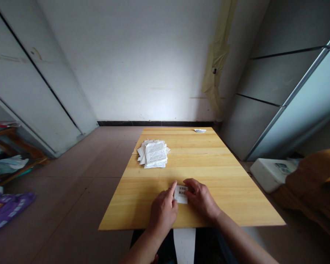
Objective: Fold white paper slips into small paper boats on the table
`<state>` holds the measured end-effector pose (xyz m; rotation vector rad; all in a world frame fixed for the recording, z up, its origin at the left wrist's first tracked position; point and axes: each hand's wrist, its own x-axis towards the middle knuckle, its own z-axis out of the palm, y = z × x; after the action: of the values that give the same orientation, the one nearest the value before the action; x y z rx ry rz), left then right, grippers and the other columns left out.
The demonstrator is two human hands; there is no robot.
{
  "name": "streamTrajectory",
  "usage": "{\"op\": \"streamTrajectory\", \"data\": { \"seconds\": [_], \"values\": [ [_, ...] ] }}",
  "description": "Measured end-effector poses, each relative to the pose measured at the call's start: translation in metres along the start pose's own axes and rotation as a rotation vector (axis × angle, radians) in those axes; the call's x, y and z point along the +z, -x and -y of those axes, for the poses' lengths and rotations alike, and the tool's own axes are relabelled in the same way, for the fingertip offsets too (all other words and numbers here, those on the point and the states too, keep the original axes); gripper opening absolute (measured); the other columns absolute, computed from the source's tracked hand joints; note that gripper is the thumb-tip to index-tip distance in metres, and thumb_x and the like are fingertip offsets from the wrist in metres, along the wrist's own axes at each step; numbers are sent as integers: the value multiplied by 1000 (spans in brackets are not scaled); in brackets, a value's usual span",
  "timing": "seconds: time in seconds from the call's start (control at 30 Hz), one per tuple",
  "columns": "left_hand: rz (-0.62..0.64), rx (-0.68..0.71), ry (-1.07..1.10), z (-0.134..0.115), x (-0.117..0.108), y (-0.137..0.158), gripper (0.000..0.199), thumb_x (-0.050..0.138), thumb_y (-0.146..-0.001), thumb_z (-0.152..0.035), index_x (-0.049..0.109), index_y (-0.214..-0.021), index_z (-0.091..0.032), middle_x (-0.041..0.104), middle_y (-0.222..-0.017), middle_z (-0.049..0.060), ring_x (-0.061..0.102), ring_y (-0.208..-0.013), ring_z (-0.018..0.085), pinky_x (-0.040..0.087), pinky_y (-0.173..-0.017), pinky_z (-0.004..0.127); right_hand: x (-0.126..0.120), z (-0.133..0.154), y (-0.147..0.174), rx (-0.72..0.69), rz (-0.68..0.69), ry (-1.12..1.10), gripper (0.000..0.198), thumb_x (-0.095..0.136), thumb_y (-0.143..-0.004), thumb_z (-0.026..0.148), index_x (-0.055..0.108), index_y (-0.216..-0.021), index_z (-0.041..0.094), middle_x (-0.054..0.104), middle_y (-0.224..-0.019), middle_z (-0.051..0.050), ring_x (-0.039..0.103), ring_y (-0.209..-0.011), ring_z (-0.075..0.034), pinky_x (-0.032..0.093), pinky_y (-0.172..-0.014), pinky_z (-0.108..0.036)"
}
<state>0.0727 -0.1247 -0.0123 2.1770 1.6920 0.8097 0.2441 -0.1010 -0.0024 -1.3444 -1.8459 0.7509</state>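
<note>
A small folded piece of printed paper [181, 198] lies near the front edge of the wooden table, with dark characters on its upper part. My left hand [164, 209] holds its left side, the index finger stretched along that edge and the thumb lower down. From the right, my right hand [202, 198] grips the paper's upper right side, its thumb on the front and its fingers curled at the far side. The fingertips of the right hand are partly hidden. Farther back on the left sits an uneven stack of printed paper sheets [156, 154].
A small folded white paper shape [200, 130] rests at the table's far right edge. Beyond the table [198, 161] stands a white wall. Grey cabinet doors [266, 80] and a white box [269, 174] are on the right; a purple bag [13, 209] lies on the left.
</note>
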Motion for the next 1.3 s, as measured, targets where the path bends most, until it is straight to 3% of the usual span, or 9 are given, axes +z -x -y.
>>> {"op": "streamTrajectory", "data": {
  "seconds": [0.07, 0.17, 0.3, 0.43, 0.57, 0.67, 0.87, 1.3],
  "values": [
    [39, 17, -41, 1, 0, -2, 58, 47, -75, -7, 50, -131, -22, 68, -82, 3, 63, -77, 17, 49, -72, 26, 1, 0, 0, -61, -16, 59, 33, 49, -71, 4, 59, -99, 17, 67, -92, -5, 63, -76, -15, 51, -71, -27],
    [93, 60, -90, 1, -1, -5, 43, 47, -77, -7, 60, -116, -22, 69, -94, 4, 63, -87, 18, 49, -78, 28, 4, -1, 0, -139, -29, 124, 32, 48, -73, 2, 58, -97, 19, 66, -92, -5, 63, -82, -16, 51, -75, -27],
    [149, 107, -181, -2, -7, -8, 25, 47, -82, -12, 67, -95, -23, 65, -87, 4, 61, -85, 18, 48, -76, 28, 5, -6, -2, -199, -31, 188, 31, 47, -75, 2, 58, -98, 19, 64, -91, -4, 63, -83, -16, 51, -76, -28],
    [135, 205, -227, -2, -15, -9, 20, 48, -83, -14, 66, -83, -22, 60, -84, 5, 56, -86, 20, 47, -74, 30, 2, -10, -3, -256, -81, 180, 23, 49, -79, 6, 60, -93, 20, 63, -91, -6, 61, -86, -18, 51, -79, -29],
    [81, 330, -136, 7, -14, -11, 20, 52, -79, -11, 66, -89, -21, 62, -102, 5, 53, -95, 22, 46, -84, 37, -7, -10, 2, -273, -85, 79, 19, 49, -86, 13, 64, -96, 20, 63, -96, -8, 62, -88, -18, 52, -79, -29],
    [59, 379, -37, 16, -11, -15, 27, 49, -80, -7, 67, -92, -21, 64, -106, 4, 54, -95, 21, 47, -85, 37, -13, -4, 11, -334, -7, 61, 22, 45, -91, 17, 66, -99, 21, 65, -96, -8, 60, -90, -18, 51, -78, -30],
    [53, 451, 59, 24, -13, -21, 35, 45, -80, -3, 67, -100, -20, 68, -104, 5, 57, -93, 19, 49, -83, 35, -15, 11, 24, -426, 197, 375, 21, 46, -95, 24, 67, -100, 24, 67, -97, -6, 55, -91, -19, 41, -82, -33],
    [74, 508, 122, 33, -17, -25, 41, 42, -78, 0, 65, -106, -19, 70, -104, 5, 60, -91, 20, 51, -80, 35, -6, 14, 20, -472, 191, 663, 25, 44, -96, 25, 60, -115, 28, 62, -101, -4, 50, -89, -19, 37, -79, -31]
  ]
}}
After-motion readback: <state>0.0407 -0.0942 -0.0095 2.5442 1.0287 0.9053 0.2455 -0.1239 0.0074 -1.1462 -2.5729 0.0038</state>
